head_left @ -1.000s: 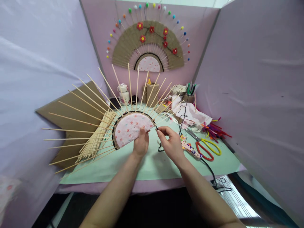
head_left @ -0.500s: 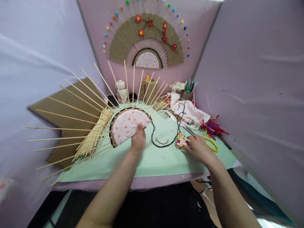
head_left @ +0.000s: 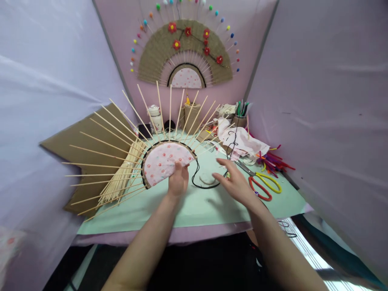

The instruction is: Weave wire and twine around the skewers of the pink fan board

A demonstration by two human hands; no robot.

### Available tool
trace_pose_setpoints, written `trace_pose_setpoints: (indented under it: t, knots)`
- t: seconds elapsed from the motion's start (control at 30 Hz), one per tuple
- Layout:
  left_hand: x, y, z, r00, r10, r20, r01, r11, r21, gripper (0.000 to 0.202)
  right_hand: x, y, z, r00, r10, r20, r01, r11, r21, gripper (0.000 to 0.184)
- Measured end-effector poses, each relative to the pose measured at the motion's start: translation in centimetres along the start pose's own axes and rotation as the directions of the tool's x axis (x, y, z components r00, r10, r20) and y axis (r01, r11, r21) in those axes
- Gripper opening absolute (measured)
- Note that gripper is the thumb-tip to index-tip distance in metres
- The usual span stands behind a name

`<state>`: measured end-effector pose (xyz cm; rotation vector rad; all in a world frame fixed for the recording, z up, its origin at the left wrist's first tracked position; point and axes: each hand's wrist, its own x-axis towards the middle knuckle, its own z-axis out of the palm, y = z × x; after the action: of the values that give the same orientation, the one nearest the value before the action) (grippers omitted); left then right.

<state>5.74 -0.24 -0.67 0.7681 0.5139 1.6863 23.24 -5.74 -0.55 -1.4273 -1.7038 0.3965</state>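
Note:
My left hand (head_left: 178,182) grips the straight lower edge of a half-round fan frame (head_left: 160,163), thumb on its pink flowered cloth. Thin wooden sticks spread outward from the frame's black-trimmed curve. A black cord (head_left: 203,187) runs from the frame's right end, loops over the table and passes behind my right hand. My right hand (head_left: 235,185) hovers above the table, fingers apart, with nothing visible in it. A small patterned thing (head_left: 228,175) shows just behind its fingers, mostly hidden. Scissors (head_left: 247,169) with one yellow and one red handle lie right of that hand.
A bundle of wooden sticks (head_left: 123,178) and brown cardboard (head_left: 91,137) lie left. At the back stand a white bottle (head_left: 155,120) and a twine roll (head_left: 192,115). Pink cloth (head_left: 242,139) and pipe cleaners (head_left: 275,161) lie right. A finished fan (head_left: 197,44) hangs behind.
My right hand has left the patterned thing and scissors, moving left and opening. The scissors' handles now show fully. The left hand still holds the fan frame, whose sticks have shifted slightly right.

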Motion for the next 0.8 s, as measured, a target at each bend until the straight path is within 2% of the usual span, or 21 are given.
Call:
trace_pose_setpoints:
  t: [0.03, 0.1, 0.13, 0.17, 0.23, 0.3, 0.33, 0.43, 0.53, 0.67, 0.8]
  knots:
    - [-0.1, 0.0, 0.1, 1.000, 0.001, 0.024, -0.001, 1.000, 0.005, 0.049, 0.7, -0.9, 1.4, 0.999, -0.009, 0.039, 0.003, 0.989, 0.150, 0.048]
    - [-0.2, 0.0, 0.0, 0.998, -0.014, 0.066, 0.012, 1.000, 0.022, 0.051, 1.6, -2.3, 4.1, 0.996, -0.050, 0.078, 0.013, 0.909, 0.416, 0.053]
    - [-0.2, 0.0, -0.1, 0.997, -0.022, 0.075, 0.020, 0.999, 0.034, 0.053, 1.7, -2.9, 5.2, 0.996, -0.046, 0.072, 0.003, 0.862, 0.507, 0.047]
    - [-0.1, 0.0, -0.3, 0.997, -0.021, 0.068, 0.018, 0.999, 0.048, 0.054, 1.5, -3.4, 6.0, 0.996, -0.037, 0.087, -0.017, 0.838, 0.546, 0.039]
    - [0.1, -0.2, -0.8, 1.000, 0.018, 0.002, -0.018, 0.996, 0.091, 0.052, 0.7, -4.2, 6.4, 0.994, -0.018, 0.106, -0.037, 0.870, 0.492, 0.028]
    - [0.2, -0.3, -1.3, 0.995, 0.066, -0.068, -0.057, 0.989, 0.138, 0.046, -0.4, -5.0, 5.4, 0.994, -0.033, 0.108, -0.005, 0.941, 0.339, 0.027]
    - [0.2, -0.4, -1.4, 0.996, 0.065, -0.068, -0.054, 0.987, 0.152, 0.043, -0.7, -5.3, 4.5, 0.993, -0.060, 0.102, 0.032, 0.965, 0.259, 0.026]
    - [-0.1, -0.2, -1.6, 0.996, -0.050, 0.074, 0.035, 0.979, 0.202, 0.044, -0.7, -6.2, 1.1, 0.981, -0.165, 0.099, 0.158, 0.985, 0.070, 0.023]
    - [-0.7, 0.2, -1.5, 0.967, -0.174, 0.184, 0.110, 0.942, 0.316, 0.053, 0.9, -6.2, -2.5, 0.974, -0.214, 0.073, 0.219, 0.973, -0.069, 0.019]
    - [-1.6, 1.2, -1.4, 0.946, -0.234, 0.222, 0.148, 0.927, 0.344, 0.055, 3.4, -4.2, -6.3, 0.981, -0.190, 0.026, 0.192, 0.972, -0.135, 0.018]
    - [-2.2, 2.2, -1.6, 0.939, -0.270, 0.212, 0.193, 0.926, 0.324, 0.052, 5.1, -1.3, -8.0, 0.989, -0.147, -0.009, 0.145, 0.982, -0.118, 0.021]
